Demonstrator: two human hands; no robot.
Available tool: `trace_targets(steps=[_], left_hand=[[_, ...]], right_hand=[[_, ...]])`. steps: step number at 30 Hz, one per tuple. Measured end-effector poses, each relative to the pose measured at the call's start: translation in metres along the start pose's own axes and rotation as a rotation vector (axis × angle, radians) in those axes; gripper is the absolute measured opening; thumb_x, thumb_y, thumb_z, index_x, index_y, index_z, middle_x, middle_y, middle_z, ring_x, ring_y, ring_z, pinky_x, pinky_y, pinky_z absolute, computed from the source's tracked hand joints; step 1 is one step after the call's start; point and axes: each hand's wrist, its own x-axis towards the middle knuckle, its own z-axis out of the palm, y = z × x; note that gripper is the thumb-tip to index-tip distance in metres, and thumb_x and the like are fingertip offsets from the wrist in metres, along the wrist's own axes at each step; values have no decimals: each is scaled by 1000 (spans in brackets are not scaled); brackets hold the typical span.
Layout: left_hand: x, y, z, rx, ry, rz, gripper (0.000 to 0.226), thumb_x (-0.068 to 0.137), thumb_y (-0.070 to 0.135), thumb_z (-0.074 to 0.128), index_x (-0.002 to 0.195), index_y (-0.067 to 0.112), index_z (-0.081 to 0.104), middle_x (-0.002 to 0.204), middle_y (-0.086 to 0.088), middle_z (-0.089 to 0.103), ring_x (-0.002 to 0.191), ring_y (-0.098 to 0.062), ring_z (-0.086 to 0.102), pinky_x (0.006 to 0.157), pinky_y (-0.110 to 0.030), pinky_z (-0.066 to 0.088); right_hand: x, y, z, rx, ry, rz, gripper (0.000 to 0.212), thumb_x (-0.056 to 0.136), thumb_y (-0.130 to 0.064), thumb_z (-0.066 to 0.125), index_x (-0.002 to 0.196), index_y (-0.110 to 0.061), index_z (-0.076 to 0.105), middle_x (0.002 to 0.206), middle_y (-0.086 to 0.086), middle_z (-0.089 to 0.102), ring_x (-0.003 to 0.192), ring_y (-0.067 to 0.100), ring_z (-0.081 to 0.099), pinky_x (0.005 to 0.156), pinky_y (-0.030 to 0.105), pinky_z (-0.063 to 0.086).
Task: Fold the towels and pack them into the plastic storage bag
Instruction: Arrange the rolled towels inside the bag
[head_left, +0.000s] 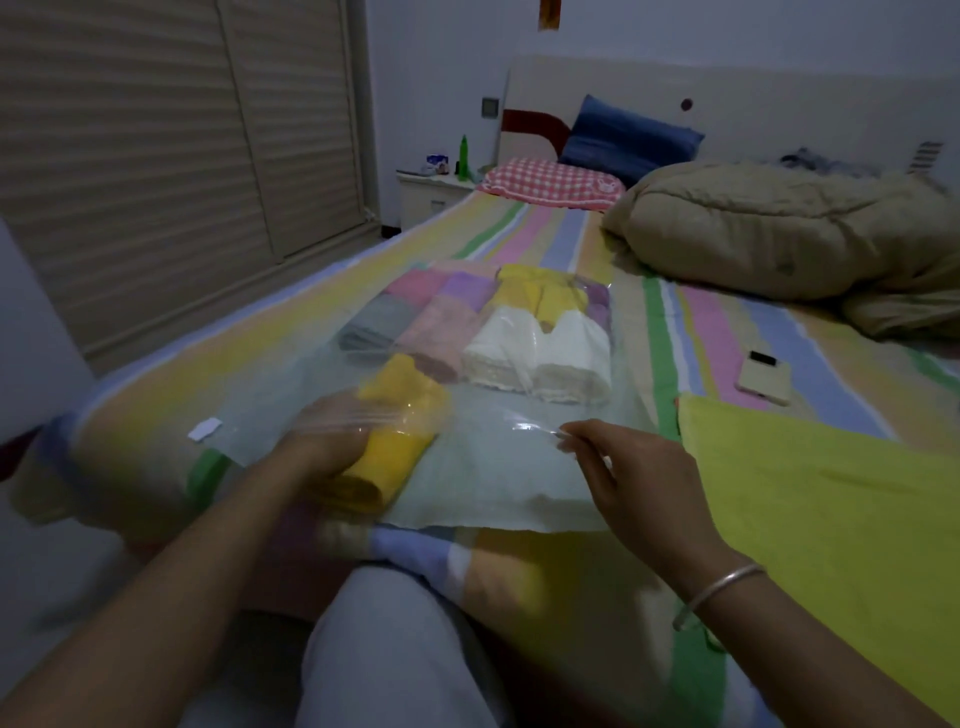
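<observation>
The left hand gripped a folded yellow towel just inside the mouth of the plastic storage bag on the bed; the right hand pinched the bag's upper film; other folded towels lay deeper inside

A home bedroom. A bed with a pastel striped sheet fills the view, its headboard at 1 o'clock. A blue pillow and a checked pillow lie at 12, a bunched beige quilt at 2. A white nightstand with a green bottle stands at 11, and slatted sliding wardrobe doors at 10.
</observation>
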Motion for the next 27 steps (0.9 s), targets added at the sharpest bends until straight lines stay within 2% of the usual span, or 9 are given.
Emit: trace_targets(steps=[3, 7, 10, 15, 18, 21, 22, 24, 27], left_hand=[[27, -7, -9, 295, 272, 64, 30, 99, 26, 46, 119, 5, 52, 120, -20, 55, 112, -34, 53, 97, -39, 42], [37, -6, 5, 590, 569, 307, 32, 95, 30, 44, 120, 14, 55, 125, -15, 53, 110, -33, 50, 97, -41, 41], [16, 3, 44, 811, 596, 343, 40, 90, 46, 41, 117, 21, 57, 130, -10, 53, 113, -31, 50, 96, -39, 39], [30, -18, 58, 1028, 460, 235, 61, 97, 32, 34, 151, 20, 9, 157, -11, 12, 143, -31, 17, 115, -47, 17], [48, -31, 33, 1005, 361, 182, 53, 101, 30, 33, 151, 23, 16, 159, -9, 16, 144, -26, 20, 112, -37, 26], [37, -24, 9, 1056, 117, 75, 79, 87, 61, 51, 136, 0, 46, 141, -22, 44, 130, -35, 42, 79, -26, 44], [37, -14, 3, 1032, 107, 73, 87, 82, 69, 49, 135, 0, 46, 139, -21, 46, 129, -36, 42, 89, -31, 45], [55, -20, 3, 974, 250, 67, 55, 99, 46, 33, 146, 18, 29, 146, -14, 35, 134, -31, 34, 107, -43, 33], [86, -14, 9, 589, 470, 101, 49, 102, 28, 24, 150, 31, 15, 151, -10, 27, 137, -29, 29, 111, -48, 26]], right_hand=[[-2, 0, 2, 15, -15, 9, 22, 90, -35, 49, 96, -28, 69, 80, -12, 72, 64, 12, 66, 54, 28, 51], [-2, -4, 3, -6, -23, 16, 13, 84, -27, 58, 90, -28, 70, 75, -14, 70, 58, 8, 62, 51, 20, 40], [-1, -8, 7, 13, -71, 19, 17, 82, -30, 57, 95, -32, 68, 77, -17, 68, 65, 4, 62, 53, 18, 39], [-3, -9, 18, -55, -158, -73, 29, 83, -24, 56, 106, -35, 69, 83, -17, 66, 76, 12, 58, 46, 32, 47], [-6, -5, 18, -49, -190, -76, 30, 84, -25, 55, 108, -36, 70, 80, -18, 67, 73, 13, 58, 45, 32, 46], [-8, -4, 18, -44, -235, -86, 31, 84, -27, 53, 109, -37, 69, 83, -20, 67, 73, 12, 58, 45, 31, 45], [-8, -5, 18, -52, -248, -91, 32, 84, -27, 54, 110, -37, 69, 84, -20, 67, 73, 11, 57, 45, 30, 45], [-9, -8, 20, -66, -256, -97, 32, 83, -27, 55, 110, -37, 69, 85, -20, 67, 72, 11, 57, 43, 27, 42], [-10, -10, 18, -68, -238, -98, 32, 83, -27, 56, 110, -37, 69, 87, -21, 68, 71, 10, 56, 43, 25, 39]])
